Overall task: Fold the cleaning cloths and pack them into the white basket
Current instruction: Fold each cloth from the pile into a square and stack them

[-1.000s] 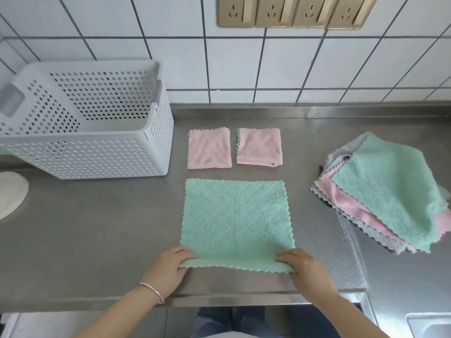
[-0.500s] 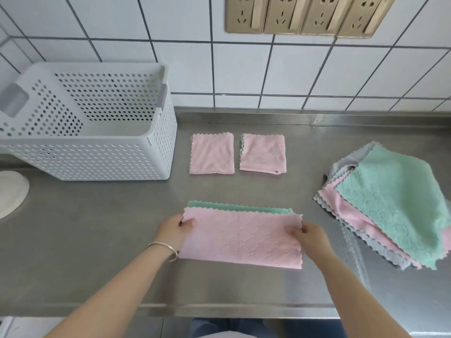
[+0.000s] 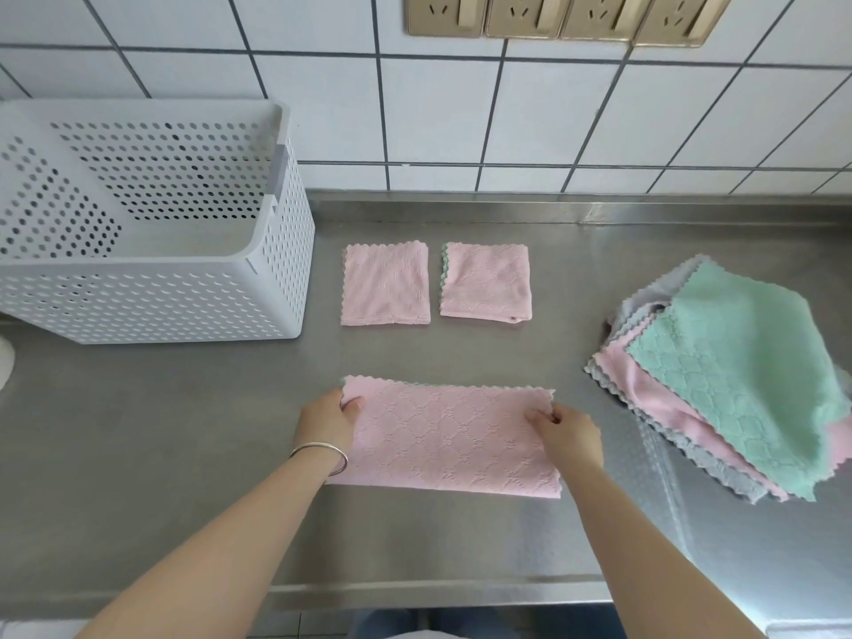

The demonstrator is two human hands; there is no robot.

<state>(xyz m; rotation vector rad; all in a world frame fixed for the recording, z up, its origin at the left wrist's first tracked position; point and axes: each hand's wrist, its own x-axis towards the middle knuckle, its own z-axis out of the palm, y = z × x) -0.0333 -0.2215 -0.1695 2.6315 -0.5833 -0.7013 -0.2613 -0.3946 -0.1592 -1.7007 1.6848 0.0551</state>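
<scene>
A cloth folded in half [image 3: 442, 440] lies pink side up in the middle of the steel counter, a sliver of green showing at its far left corner. My left hand [image 3: 329, 419] pinches its far left corner and my right hand [image 3: 567, 433] pinches its far right corner. Two small folded pink cloths [image 3: 386, 284] [image 3: 485, 282] lie side by side behind it. The white perforated basket [image 3: 276, 251] stands at the back left with nothing visible inside. A pile of unfolded cloths [image 3: 737, 375], green on top of pink and grey, lies at the right.
A tiled wall with a row of gold sockets [image 3: 567, 16] rises behind the counter [image 3: 138, 454]. A white round object [image 3: 4, 362] shows at the left edge. The counter's front edge runs just below my forearms.
The green cloth was spread flat with my hands at its near edge. I folded the near half away from me, and its pink side now covers the green.
</scene>
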